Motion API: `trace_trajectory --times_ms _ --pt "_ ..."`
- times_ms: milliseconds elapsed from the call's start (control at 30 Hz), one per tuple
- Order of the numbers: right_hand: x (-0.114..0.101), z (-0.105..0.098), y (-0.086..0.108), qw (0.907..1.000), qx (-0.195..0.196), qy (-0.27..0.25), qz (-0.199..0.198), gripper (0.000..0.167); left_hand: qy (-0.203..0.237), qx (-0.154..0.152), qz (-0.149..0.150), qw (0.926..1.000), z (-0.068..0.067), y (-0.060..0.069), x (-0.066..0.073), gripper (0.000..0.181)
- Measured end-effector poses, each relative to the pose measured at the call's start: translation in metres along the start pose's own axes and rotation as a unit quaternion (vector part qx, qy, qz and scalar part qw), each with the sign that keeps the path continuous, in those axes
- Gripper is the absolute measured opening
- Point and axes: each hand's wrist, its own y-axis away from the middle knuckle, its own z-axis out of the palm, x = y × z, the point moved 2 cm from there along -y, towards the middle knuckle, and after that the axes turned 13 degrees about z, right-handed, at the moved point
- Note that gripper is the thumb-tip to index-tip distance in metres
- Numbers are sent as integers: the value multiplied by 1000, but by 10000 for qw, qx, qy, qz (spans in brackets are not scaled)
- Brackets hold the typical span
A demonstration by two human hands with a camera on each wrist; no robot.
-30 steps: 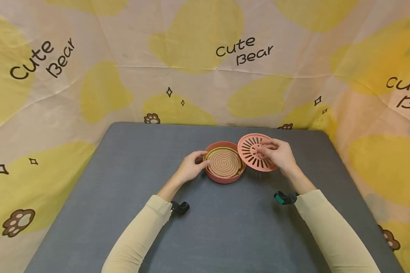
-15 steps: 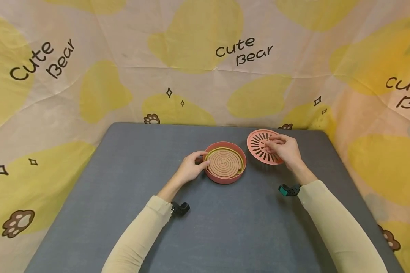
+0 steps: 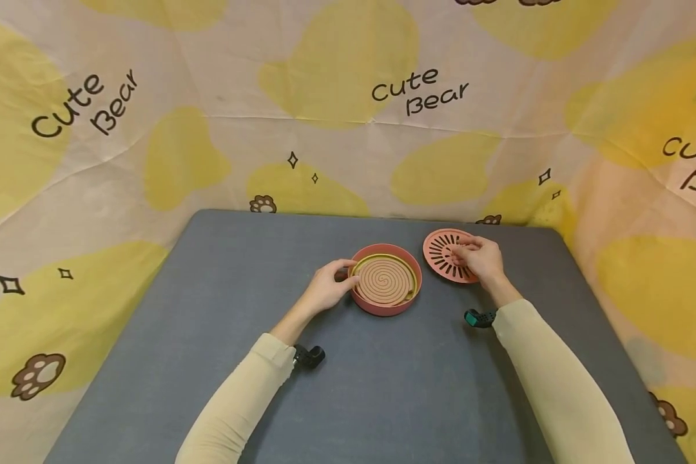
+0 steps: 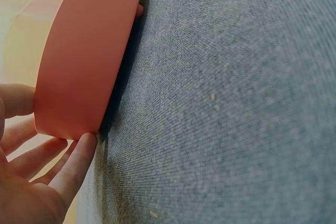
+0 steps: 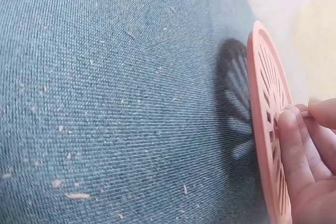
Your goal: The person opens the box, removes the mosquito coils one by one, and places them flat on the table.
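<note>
A round pink mosquito coil box [image 3: 384,310] stands on the table, with a coiled mosquito coil [image 3: 385,281] inside its yellow-green inner rim. My left hand [image 3: 327,287] holds the box at its left side. In the left wrist view, fingers of the left hand [image 4: 44,174] touch the box's smooth outer wall [image 4: 86,56] near its edge. To the right of the box, my right hand [image 3: 483,261] pinches the small centre knob of the slotted pink lid [image 3: 441,252]. The right wrist view has the lid [image 5: 255,93] close above the table, its slotted shadow beside it.
The grey cloth-covered table [image 3: 377,386] spreads around both hands. Small pale crumbs [image 5: 77,195] lie on the cloth in the right wrist view. A printed fabric curtain [image 3: 325,77] hangs behind and along both sides of the table.
My right hand has carried the lid from the box's right edge further right, then lowered it towards the table. My left hand keeps its place at the box. The head view has shifted slightly.
</note>
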Motion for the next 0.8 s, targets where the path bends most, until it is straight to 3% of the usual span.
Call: trace_trajectory --times_ms 300,533,800 --pt "6 3 2 9991 -122 338 226 42 38 -28 -39 10000 3 2 1 43" --pt "2 1 9 9967 -116 807 -46 43 65 -34 -52 10000 2 1 0 44" --pt "-14 -9 18 9845 467 1593 -571 35 24 -39 -101 9999 -1 -2 0 45"
